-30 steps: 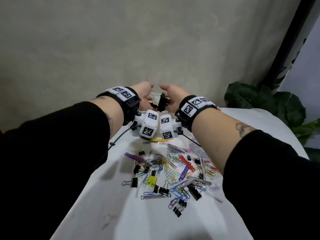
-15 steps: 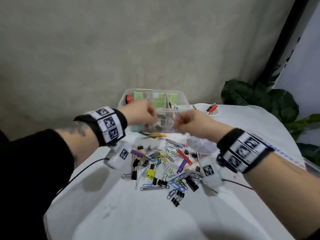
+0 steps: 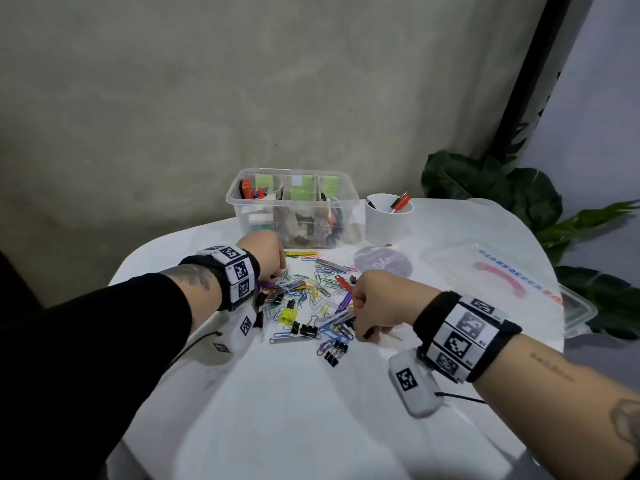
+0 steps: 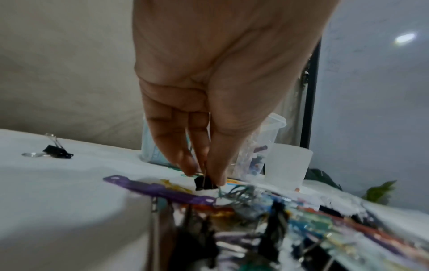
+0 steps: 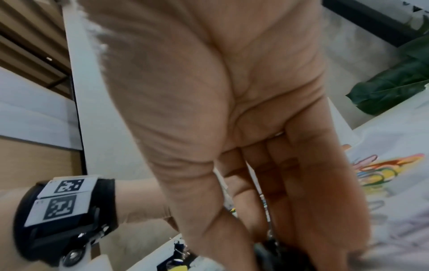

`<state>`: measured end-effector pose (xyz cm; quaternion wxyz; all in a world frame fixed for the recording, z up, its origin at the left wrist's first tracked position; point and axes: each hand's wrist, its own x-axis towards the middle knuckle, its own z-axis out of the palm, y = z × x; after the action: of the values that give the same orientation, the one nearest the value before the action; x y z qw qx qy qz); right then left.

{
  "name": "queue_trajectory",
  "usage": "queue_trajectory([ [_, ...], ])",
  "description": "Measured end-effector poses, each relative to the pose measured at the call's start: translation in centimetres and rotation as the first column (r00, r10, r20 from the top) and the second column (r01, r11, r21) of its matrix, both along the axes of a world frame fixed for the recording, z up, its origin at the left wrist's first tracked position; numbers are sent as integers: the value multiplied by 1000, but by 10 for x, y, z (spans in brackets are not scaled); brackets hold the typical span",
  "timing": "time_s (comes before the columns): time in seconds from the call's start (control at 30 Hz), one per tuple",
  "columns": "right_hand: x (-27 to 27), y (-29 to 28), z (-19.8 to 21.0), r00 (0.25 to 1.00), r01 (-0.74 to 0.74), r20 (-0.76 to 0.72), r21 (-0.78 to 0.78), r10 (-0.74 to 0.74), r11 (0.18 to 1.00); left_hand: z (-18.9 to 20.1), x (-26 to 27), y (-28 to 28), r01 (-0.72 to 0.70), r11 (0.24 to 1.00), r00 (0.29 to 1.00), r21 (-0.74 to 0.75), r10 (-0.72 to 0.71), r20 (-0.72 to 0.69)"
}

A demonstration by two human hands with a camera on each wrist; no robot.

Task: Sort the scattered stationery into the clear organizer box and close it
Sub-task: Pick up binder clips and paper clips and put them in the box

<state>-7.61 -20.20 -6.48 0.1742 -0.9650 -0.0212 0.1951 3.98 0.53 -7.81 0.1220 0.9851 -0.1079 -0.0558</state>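
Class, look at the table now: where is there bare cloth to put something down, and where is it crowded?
Bare: the near stretch of the white tablecloth, this side of the clip pile. Crowded: between the hands, up to the clear organizer box, white cup and lid.

Clear organizer box stands open at the table's far edge, dividers upright, compartments part-filled with clips and green notes. Its lid lies flat well off to the right. Paper clips and black binder clips sprawl in a loose colourful heap before it.
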Motion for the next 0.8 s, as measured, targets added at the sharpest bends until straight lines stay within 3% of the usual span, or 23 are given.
queue_trajectory([
  [0.07,1,-1,1,998,53,38,42,-54,998,6,-3,4,-24,980,1000,-198,26,10],
  [0.17,5,-7,3,978,195,8,314,-208,929,18,-10,15,-116,815,991,-567,57,-121],
  [0.23,7,-10,2,951,302,-120,569,-286,765,22,-15,21,-174,665,977,-726,23,-212],
  [0.3,8,-12,0,921,384,-241,699,-307,604,23,-20,26,-212,615,959,-759,-20,-284],
  [0.33,8,-12,-2,901,429,-306,741,-309,517,22,-21,29,-222,641,949,-735,-29,-313],
  [0.47,9,-1,-5,813,573,-561,818,-157,46,17,-34,35,-151,893,958,-424,26,-286],
  [0.57,12,14,-3,793,596,-604,796,-79,-107,11,-37,38,7,996,980,-85,-24,-198],
  [0.63,17,27,-3,790,598,-606,795,-94,-100,5,-39,39,29,999,982,27,-23,-186],
  [0.67,19,35,-3,796,590,-589,807,-137,-43,1,-39,40,23,1000,983,19,-19,-182],
  [0.8,34,67,-5,892,431,-307,796,-331,424,-14,-36,37,44,999,989,7,-43,-141],
])
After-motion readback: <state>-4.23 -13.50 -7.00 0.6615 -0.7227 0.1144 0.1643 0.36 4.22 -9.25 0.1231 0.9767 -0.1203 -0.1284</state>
